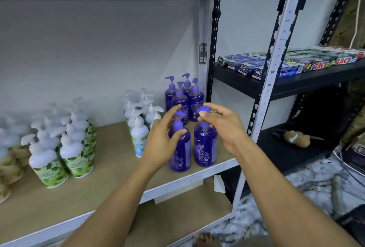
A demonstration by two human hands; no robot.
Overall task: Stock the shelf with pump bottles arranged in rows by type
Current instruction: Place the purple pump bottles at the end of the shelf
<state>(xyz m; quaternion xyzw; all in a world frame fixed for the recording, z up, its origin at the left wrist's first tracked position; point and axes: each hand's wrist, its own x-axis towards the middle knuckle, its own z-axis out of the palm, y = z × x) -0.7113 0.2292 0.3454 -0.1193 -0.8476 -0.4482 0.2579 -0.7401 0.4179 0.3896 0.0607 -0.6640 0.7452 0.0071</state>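
Bottles of purple liquid on shelf, left fingers gripping left pump, right fingers pinching right pump.

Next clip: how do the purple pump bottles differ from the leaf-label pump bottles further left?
The purple bottles are see-through violet with violet pumps; the leaf-label bottles are white with green leaf labels and white pumps. The purple bottles stand at the right end of the shelf, the leaf-label bottles further left. The left hand and right hand hold two front purple bottles by the pumps; no hand touches the leaf-label bottles. Both stand upright.
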